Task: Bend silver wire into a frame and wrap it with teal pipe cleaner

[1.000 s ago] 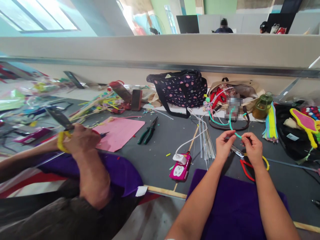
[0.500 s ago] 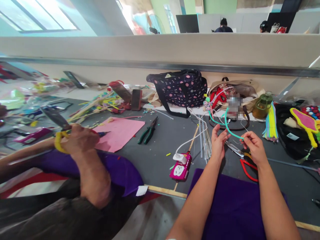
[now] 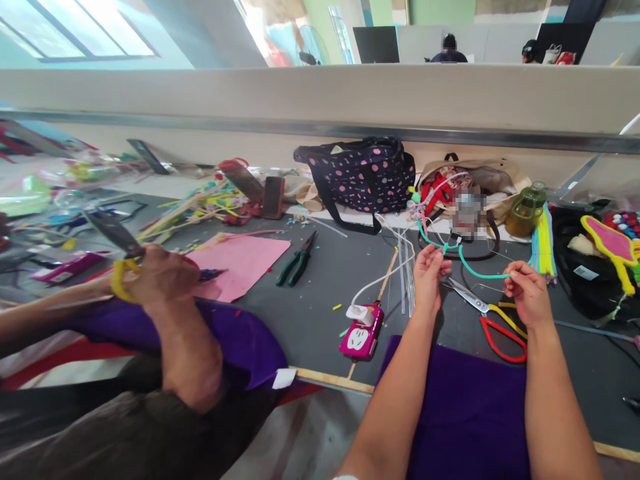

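Observation:
A teal pipe cleaner [image 3: 477,274] hangs in a shallow curve between my hands. My left hand [image 3: 430,277] pinches it near a knot-like crossing, where teal strands lead off toward a small cluster of pastel flowers [image 3: 414,204]. The other end is between the thumb and fingertips of my right hand [image 3: 529,293]. Thin wire shows close to both hands. Beneath them lie scissors [image 3: 481,308] with one red and one yellow handle, blades pointing left. A bundle of silvery wires [image 3: 413,287] rests just left of my left hand.
A co-worker's hand [image 3: 167,280] at left holds scissors above pink paper [image 3: 245,263]. Pliers [image 3: 297,260] and a magenta power socket [image 3: 361,333] lie between us. Behind are a dotted bag [image 3: 357,180], a bottle [image 3: 525,212] and pastel pipe cleaners [image 3: 543,247].
My right hand has moved right with the teal pipe cleaner's end, flattening its tall loop. My left hand has closed on the strand. More of the scissors' handles shows.

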### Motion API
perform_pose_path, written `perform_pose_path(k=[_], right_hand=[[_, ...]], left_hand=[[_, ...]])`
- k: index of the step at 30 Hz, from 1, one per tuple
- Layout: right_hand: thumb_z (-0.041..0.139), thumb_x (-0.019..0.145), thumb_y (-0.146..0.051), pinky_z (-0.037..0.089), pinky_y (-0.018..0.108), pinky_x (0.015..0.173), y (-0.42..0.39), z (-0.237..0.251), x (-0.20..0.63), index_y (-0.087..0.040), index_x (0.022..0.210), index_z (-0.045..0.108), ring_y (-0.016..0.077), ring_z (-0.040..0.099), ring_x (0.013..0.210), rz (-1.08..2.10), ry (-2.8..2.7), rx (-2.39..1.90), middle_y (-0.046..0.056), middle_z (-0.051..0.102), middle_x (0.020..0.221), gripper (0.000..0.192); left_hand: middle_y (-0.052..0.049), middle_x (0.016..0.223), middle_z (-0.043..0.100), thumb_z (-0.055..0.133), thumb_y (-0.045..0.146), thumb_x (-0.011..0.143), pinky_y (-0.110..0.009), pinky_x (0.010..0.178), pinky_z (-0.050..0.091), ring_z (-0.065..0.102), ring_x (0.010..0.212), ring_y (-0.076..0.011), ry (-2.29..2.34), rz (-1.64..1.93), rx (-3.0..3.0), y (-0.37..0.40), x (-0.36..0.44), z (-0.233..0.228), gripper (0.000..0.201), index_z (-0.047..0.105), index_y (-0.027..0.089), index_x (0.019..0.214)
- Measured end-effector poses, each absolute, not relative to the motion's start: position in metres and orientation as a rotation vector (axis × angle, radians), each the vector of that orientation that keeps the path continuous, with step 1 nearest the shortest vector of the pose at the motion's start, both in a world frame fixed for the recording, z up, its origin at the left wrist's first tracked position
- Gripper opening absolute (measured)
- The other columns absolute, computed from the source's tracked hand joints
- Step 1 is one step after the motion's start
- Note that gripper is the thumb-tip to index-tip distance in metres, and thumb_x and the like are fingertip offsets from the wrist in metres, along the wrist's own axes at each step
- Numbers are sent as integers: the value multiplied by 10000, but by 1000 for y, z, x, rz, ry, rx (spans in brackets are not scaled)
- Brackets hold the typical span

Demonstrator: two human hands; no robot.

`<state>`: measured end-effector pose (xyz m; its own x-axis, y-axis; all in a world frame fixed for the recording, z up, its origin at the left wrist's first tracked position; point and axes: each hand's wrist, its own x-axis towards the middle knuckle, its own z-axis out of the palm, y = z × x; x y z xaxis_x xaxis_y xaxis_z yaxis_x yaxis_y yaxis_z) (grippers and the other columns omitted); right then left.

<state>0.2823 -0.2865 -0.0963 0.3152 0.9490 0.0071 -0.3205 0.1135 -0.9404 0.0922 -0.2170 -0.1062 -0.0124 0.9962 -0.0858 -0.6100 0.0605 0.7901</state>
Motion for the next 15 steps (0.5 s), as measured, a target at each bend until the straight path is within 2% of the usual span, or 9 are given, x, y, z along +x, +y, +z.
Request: perform_pose_path(k=[5,8,11,13,15], right_hand=[[698,728,-276,347,195,438,-285,-95,284,-213,799,590,93,436,543,1105,-757,-949,-27,510,666,143],[671,741,-291,326,205,436,-285,-93,285,-221,768,563,101,411,531,1128,-794,-915,-31,462,632,131],[665,733,-307,307,211,429,-286,-92,285,-223,732,533,105,383,518,1156,-804,-895,-34,428,614,157],[672,729,-311,297,210,425,-286,-90,286,-224,726,522,105,371,514,1184,-793,-879,-39,412,608,173],[675,732,-308,291,207,424,-287,-90,285,-223,728,526,102,366,513,1215,-785,-862,-43,407,604,172]], left_hand=[[-87,1055,692,775,408,697,-236,565,508,633,581,-94,789,1201,607,-217,93,-111,506,523,187,1076],[-71,1061,682,797,329,657,-221,569,505,649,657,-109,801,1191,669,-219,94,-112,538,526,211,1107],[-59,1066,660,794,299,639,-204,591,504,648,765,-124,848,1237,769,-220,96,-111,450,598,206,1034],[-81,1050,659,757,396,688,-201,582,499,637,785,-136,852,1205,799,-221,97,-111,364,651,173,956],[-113,1053,665,675,539,753,-201,555,484,625,766,-141,823,1161,782,-221,97,-110,423,685,145,909]])
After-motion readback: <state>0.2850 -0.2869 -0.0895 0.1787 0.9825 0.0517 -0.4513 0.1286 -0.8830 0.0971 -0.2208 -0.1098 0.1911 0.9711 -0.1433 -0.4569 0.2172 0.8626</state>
